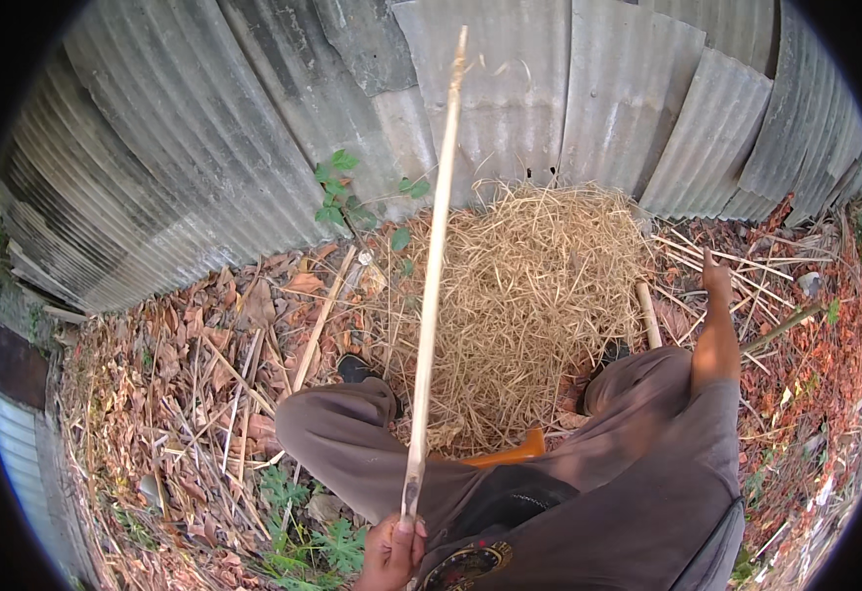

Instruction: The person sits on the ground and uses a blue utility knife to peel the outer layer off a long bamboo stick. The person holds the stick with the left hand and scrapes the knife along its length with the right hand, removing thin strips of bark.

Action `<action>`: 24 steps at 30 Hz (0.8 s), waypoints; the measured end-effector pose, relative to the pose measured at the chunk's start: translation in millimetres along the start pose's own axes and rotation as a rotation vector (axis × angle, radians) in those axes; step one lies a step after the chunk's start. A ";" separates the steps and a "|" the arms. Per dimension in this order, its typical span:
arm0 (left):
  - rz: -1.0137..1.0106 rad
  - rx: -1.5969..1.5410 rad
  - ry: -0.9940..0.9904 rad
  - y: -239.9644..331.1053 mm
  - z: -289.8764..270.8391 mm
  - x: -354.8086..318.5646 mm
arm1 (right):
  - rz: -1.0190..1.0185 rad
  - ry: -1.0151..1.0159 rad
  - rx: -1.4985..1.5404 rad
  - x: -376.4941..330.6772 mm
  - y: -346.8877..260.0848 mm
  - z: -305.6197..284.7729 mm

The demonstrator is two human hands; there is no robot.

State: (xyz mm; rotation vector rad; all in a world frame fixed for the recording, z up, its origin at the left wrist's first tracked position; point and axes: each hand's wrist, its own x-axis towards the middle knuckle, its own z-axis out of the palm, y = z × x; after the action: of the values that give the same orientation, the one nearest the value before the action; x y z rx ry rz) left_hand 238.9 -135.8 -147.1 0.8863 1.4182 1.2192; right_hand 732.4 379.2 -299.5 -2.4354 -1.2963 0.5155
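Note:
My left hand point(391, 552) is closed around the lower end of a long, pale wooden stick point(434, 266). The stick rises upright in front of me, with a dark mark near my grip and a frayed, narrow top. My right hand point(716, 279) reaches out to the far right, beside a loose pile of thin pale sticks point(766, 264). One finger points forward there; the others are mostly hidden, and I see nothing held. An orange, flat-looking piece point(505, 451) lies between my legs, partly covered.
A heap of dry straw point(539, 295) fills the ground between my feet. Corrugated metal sheets point(490, 108) form a wall behind it. A thick rod point(648, 315) lies by my right knee. Dry leaves point(204, 364), scattered sticks and green plants point(337, 542) cover the left side.

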 end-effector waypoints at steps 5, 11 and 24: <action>0.146 -0.227 0.099 17.2 -4.0 72.8 | -0.438 0.107 0.031 -21.8 -103.6 13.3; 0.129 -0.191 -0.001 27.4 21.3 120.0 | -1.055 -0.196 0.279 -247.3 -220.5 -31.1; -0.001 -0.425 -0.205 19.6 38.3 120.5 | -1.402 0.092 0.159 -303.2 -259.3 -5.3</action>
State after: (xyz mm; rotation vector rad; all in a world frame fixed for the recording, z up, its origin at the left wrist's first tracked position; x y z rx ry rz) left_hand 249.6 -8.5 -154.2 0.6895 0.9483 1.3233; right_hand 390.9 261.3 -130.2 -0.9249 -2.2989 0.0720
